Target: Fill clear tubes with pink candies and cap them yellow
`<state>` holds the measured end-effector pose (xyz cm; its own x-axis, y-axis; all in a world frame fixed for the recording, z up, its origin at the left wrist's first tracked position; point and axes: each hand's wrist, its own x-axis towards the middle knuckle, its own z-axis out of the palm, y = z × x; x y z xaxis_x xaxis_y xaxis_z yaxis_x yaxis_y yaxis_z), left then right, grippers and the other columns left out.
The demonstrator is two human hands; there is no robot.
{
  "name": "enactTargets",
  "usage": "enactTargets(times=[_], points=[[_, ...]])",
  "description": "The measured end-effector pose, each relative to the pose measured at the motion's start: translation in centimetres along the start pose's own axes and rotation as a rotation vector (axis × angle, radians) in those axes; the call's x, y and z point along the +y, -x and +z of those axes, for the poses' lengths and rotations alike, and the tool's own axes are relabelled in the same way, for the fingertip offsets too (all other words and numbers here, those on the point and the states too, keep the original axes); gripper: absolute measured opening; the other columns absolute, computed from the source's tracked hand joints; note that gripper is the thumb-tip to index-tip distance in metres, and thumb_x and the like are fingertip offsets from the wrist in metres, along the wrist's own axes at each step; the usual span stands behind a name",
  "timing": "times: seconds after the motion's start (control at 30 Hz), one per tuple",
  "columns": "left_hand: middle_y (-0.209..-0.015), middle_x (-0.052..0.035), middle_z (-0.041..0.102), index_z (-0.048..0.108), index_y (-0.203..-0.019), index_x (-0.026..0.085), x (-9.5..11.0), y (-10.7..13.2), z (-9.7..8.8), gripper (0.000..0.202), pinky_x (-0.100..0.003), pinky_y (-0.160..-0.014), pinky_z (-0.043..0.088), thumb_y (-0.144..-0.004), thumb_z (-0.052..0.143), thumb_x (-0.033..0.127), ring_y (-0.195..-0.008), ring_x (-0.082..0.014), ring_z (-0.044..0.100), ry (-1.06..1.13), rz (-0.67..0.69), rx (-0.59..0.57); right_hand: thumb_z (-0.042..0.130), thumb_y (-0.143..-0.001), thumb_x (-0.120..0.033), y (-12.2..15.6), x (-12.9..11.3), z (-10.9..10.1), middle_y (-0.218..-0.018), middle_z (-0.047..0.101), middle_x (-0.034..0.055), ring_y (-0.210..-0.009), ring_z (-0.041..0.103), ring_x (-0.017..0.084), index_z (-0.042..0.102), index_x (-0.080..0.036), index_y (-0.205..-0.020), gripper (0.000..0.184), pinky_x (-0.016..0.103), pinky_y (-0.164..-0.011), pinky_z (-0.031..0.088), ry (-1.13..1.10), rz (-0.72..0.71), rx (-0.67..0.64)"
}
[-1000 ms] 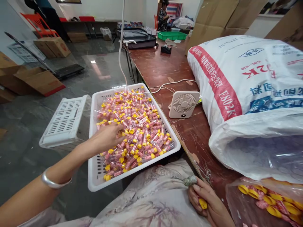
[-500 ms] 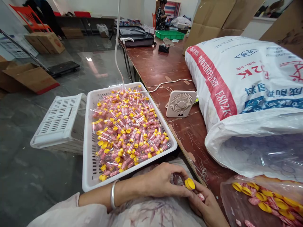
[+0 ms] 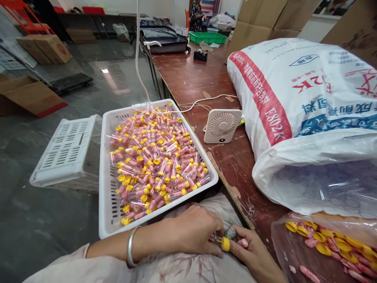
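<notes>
My left hand, with a silver bangle on its wrist, is closed around a small clear tube with a yellow cap. Much of the tube is hidden by the fingers. My right hand meets it from the right, its thumb against the cap. A pink-and-white rolled piece sits in the right fingers, beside a greyish crinkled bit that I cannot identify. Just beyond the left forearm, a white plastic basket holds a heap of yellow-capped tubes with pink rolls inside.
On the reddish-brown table stand a small fan and a large white woven sack, its mouth open. A clear bag with yellow caps and pink rolls lies right. An upturned white crate is left. Another person is far back.
Both hands have shifted slightly left and down. The yellow cap, earlier facing up between the hands, now points sideways toward the right thumb. The greyish bit has come into view.
</notes>
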<state>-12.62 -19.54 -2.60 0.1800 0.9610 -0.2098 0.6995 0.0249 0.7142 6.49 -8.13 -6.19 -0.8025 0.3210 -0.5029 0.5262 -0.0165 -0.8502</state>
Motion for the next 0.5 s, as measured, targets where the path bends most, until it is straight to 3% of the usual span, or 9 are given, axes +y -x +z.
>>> enactTargets(times=[0.13, 0.27, 0.4, 0.5], points=[[-0.089, -0.0042, 0.076, 0.072, -0.088, 0.02, 0.7, 0.1, -0.2, 0.028, -0.026, -0.06, 0.043, -0.082, 0.075, 0.047, -0.077, -0.0212, 0.07, -0.06, -0.033, -0.054, 0.057, -0.09, -0.058, 0.5, -0.3, 0.1, -0.062, 0.031, -0.0049, -0.06, 0.028, 0.013, 0.037, -0.021, -0.064, 0.05, 0.024, -0.054, 0.022, 0.22, -0.137, 0.072], [-0.087, -0.0044, 0.076, 0.074, -0.091, 0.019, 0.8, 1.1, -0.6, 0.027, -0.025, -0.06, 0.043, -0.08, 0.078, 0.043, -0.074, -0.02, 0.069, 0.013, -0.092, -0.091, 0.051, -0.095, -0.045, 1.4, -0.6, 0.3, -0.061, 0.034, -0.0049, -0.056, 0.034, 0.012, 0.037, -0.02, -0.065, 0.041, 0.025, -0.053, 0.023, 0.381, -0.307, 0.09], [-0.088, -0.0033, 0.076, 0.075, -0.097, 0.018, -0.2, 2.3, -0.8, 0.028, -0.024, -0.065, 0.044, -0.079, 0.081, 0.039, -0.077, -0.0186, 0.067, 0.177, -0.186, -0.064, 0.052, -0.097, -0.048, 1.7, -0.9, 0.0, -0.063, 0.036, -0.0041, -0.058, 0.036, 0.012, 0.036, -0.02, -0.064, 0.045, 0.023, -0.053, 0.026, 0.273, -0.294, 0.136], [-0.09, -0.0028, 0.075, 0.074, -0.101, 0.017, -1.1, 2.4, -0.1, 0.031, -0.024, -0.069, 0.045, -0.081, 0.079, 0.041, -0.079, -0.0179, 0.066, 0.367, -0.164, -0.006, 0.056, -0.093, -0.06, 1.2, -1.0, 0.1, -0.07, 0.05, -0.0001, -0.062, 0.043, 0.013, 0.051, -0.019, -0.07, 0.048, 0.022, -0.055, 0.032, 0.028, -0.304, 0.092]])
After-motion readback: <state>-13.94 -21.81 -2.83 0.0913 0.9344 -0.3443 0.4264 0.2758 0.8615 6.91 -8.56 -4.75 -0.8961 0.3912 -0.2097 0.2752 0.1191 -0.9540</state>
